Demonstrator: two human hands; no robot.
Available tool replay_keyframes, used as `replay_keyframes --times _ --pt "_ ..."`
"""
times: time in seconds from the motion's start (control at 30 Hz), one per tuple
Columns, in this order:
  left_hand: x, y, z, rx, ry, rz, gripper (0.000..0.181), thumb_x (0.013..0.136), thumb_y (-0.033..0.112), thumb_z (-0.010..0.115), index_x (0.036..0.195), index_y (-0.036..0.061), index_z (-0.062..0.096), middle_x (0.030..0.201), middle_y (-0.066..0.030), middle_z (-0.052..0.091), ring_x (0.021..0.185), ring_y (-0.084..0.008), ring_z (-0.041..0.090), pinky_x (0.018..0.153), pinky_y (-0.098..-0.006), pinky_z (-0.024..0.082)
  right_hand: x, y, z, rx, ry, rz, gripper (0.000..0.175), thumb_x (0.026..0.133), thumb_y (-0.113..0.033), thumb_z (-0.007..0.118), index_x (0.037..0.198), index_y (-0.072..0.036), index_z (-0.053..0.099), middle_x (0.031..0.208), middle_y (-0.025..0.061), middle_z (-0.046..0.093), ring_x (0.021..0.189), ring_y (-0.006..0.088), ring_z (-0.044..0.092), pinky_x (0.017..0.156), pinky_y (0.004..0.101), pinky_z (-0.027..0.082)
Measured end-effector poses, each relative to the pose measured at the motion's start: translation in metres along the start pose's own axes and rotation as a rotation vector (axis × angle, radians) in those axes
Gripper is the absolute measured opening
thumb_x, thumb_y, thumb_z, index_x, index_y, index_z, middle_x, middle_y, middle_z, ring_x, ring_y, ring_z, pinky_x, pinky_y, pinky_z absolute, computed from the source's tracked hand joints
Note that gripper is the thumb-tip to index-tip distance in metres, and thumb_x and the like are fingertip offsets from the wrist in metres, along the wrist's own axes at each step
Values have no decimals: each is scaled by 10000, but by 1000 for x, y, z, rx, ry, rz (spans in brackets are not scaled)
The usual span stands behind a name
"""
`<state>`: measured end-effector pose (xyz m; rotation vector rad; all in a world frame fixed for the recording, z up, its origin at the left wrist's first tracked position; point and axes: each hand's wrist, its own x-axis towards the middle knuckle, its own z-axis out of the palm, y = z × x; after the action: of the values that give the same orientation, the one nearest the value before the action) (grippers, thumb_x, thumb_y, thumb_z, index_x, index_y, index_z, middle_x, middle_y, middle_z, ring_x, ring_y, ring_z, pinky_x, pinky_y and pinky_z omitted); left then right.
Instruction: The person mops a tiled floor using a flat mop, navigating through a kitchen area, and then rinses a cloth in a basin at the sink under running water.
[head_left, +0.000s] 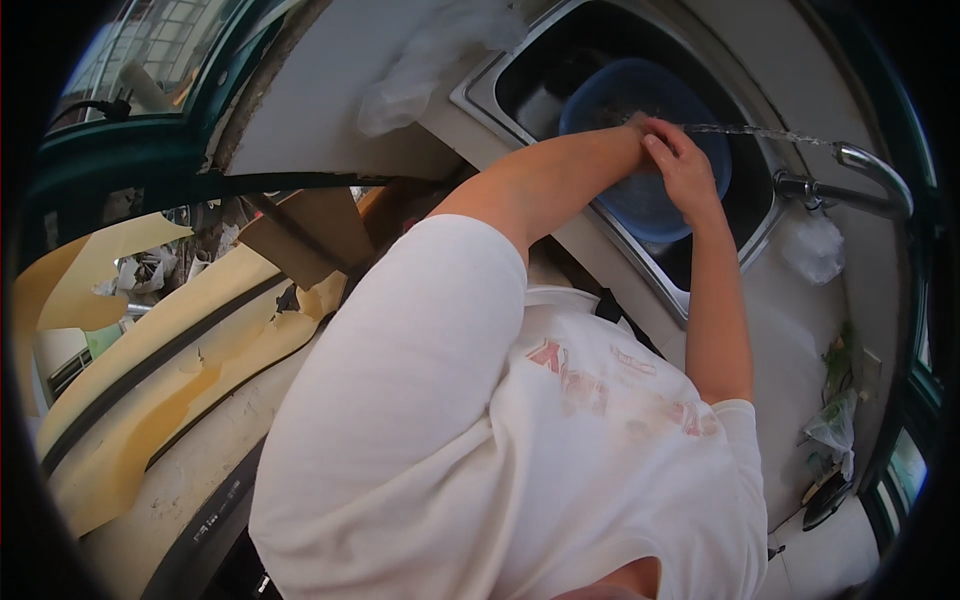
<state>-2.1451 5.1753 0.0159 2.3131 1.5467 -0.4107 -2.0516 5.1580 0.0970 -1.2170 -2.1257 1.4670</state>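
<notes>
Over a blue plastic basin (645, 214) in the steel sink, my two hands meet under running water. My right hand (684, 176) has its fingers and thumb at the wrist end of my left arm; whether they grip it is unclear. My left hand (637, 122) is bent down towards the basin, mostly hidden and blurred. A stream of water (765, 132) runs from the curved chrome faucet (874, 161) to the hands. What lies in the basin is too dim to tell.
The metal sink rim (637, 259) borders a pale counter (787, 322). Clear plastic bags (814, 247) lie beside the faucet and left of the sink (397, 101). Further along the counter is a bag with greens (834, 424). Torn yellowish sheeting (172, 405) and cardboard (307, 232) are at left.
</notes>
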Motion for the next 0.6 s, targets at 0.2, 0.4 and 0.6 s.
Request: replay_keyframes --times 0.2,0.4,0.6 --pt "-23 -19 4 26 -155 -33 254 756 184 498 984 119 591 1004 -98 590 932 -246 561 777 -356 444 -43 -35 -20 -1112 -65 -118 326 711 -139 598 1036 -139 580 1220 126 436 922 270 539 790 317 434" --pt "-44 -36 3 -150 -200 -79 330 774 276 497 1027 89 597 1060 -89 573 981 -244 542 824 -372 423 -55 -90 -21 -463 -28 -518 304 698 17 553 969 -108 607 906 87 516 740 214 518 602 279 425" --pt "-76 -32 -11 -204 -257 -109 288 751 208 507 981 69 609 1025 -105 582 958 -248 551 791 -370 434 -73 -145 3 -78 -376 -917 454 602 107 555 996 -108 622 690 36 449 603 163 437 495 240 352"
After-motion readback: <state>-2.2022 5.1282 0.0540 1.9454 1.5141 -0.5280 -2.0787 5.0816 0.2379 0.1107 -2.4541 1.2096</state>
